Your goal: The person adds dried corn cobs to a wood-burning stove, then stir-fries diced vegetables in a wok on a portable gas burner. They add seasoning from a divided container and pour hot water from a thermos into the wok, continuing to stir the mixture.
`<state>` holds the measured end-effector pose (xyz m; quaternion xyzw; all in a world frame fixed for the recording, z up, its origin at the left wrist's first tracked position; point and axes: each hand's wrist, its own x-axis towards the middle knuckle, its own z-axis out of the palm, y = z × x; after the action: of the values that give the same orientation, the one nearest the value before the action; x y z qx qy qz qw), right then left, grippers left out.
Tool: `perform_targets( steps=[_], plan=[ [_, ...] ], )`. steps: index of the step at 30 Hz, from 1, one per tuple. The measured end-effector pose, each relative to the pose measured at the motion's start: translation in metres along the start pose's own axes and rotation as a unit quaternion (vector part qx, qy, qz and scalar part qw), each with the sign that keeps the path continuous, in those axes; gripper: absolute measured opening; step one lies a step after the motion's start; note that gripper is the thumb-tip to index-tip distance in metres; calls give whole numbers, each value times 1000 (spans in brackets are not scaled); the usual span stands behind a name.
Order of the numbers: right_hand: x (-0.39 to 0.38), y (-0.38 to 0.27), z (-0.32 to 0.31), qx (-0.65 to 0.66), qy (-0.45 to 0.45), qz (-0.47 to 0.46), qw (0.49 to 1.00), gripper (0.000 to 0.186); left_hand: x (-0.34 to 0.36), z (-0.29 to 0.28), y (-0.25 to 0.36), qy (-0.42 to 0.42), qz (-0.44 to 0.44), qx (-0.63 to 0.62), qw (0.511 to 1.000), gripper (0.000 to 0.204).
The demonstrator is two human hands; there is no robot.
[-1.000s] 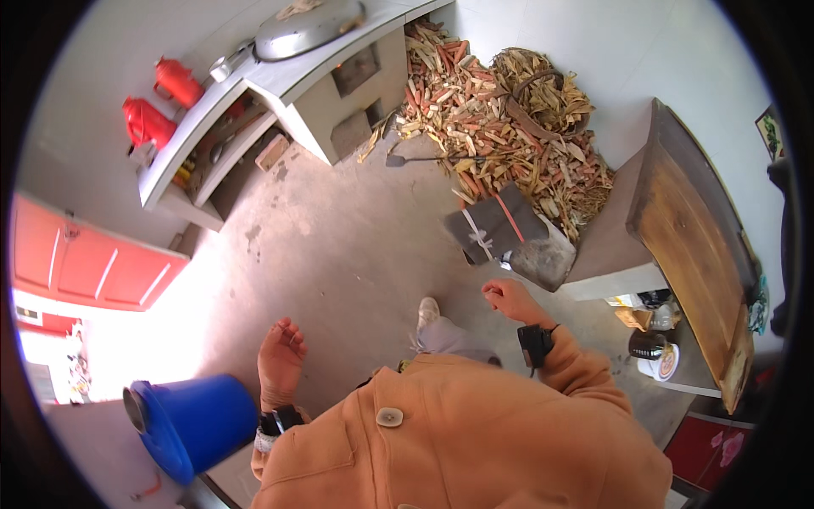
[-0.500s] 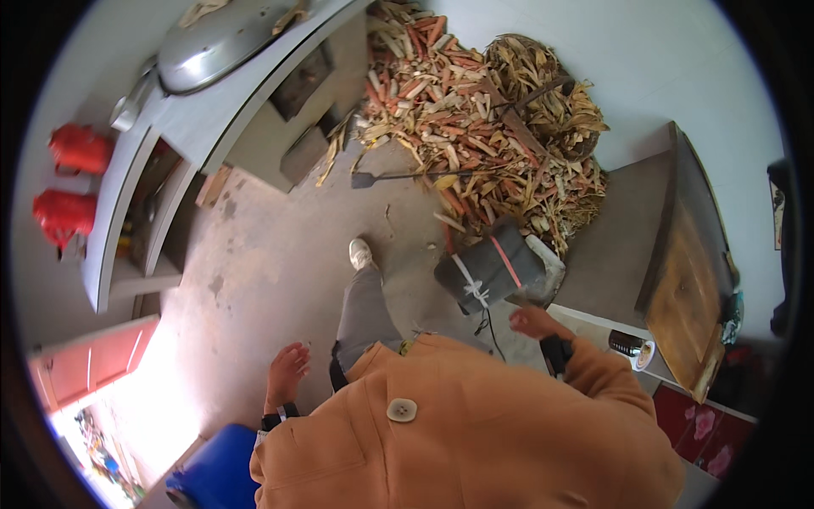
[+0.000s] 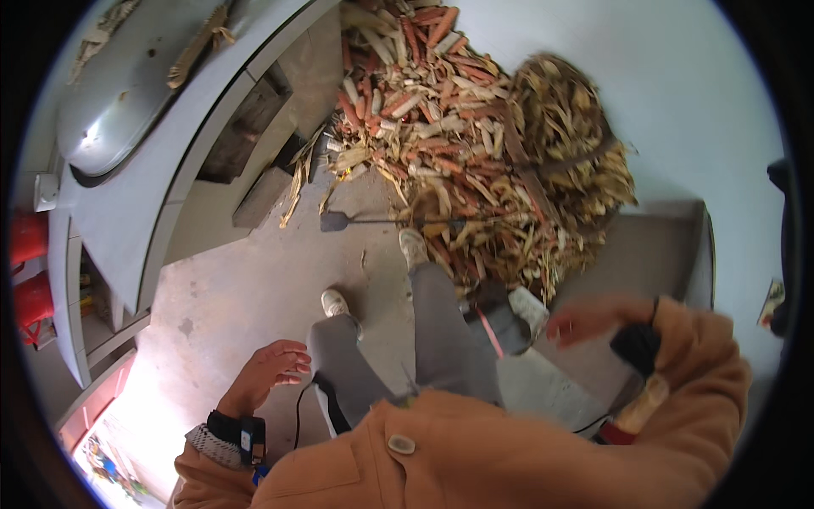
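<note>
My left hand (image 3: pixel 275 369) hangs over the floor left of my legs, fingers loosely apart and nothing in them. My right hand (image 3: pixel 585 321) is raised at the right, smeared by motion; its fingers look extended and no held thing shows. Below and left of it lies a dark flat object with a pink strap (image 3: pixel 490 329), partly hidden by my leg. A pale block (image 3: pixel 527 310) is beside that. Ahead of my feet, a long-handled small shovel (image 3: pixel 335 221) lies on the floor, its handle running to the corn cob pile (image 3: pixel 441 127).
A wicker basket of dry husks (image 3: pixel 568 127) stands by the wall at the far right of the pile. On the left, a tiled stove (image 3: pixel 174 191) carries a big metal lid (image 3: pixel 119 119). Red kettles (image 3: pixel 32 305) stand at far left. A grey slab (image 3: pixel 653 246) borders the right.
I have stepped forward, so the cob pile and stove are closer. My left hand has risen and moved left. My right hand has moved right, away from the strapped object.
</note>
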<state>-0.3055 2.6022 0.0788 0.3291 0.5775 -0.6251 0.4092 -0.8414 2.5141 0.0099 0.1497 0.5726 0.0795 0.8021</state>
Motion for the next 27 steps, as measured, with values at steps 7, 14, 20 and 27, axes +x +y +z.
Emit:
perform_targets(
  steps=[7,14,20,27],
  plan=[
    [333,112,-300,-244,198,74,946,45,280,-30,11,73,130,-59,987,27],
    [578,233,-369,-332,358,159,858,103,380,-83,-48,146,149,-109,972,29],
    [633,268,-334,-243,446,65,859,108,382,-78,-60,247,117,-131,953,29],
    [640,296,-310,-203,531,-35,822,75,374,-76,-47,235,133,-85,959,26]
  ],
)
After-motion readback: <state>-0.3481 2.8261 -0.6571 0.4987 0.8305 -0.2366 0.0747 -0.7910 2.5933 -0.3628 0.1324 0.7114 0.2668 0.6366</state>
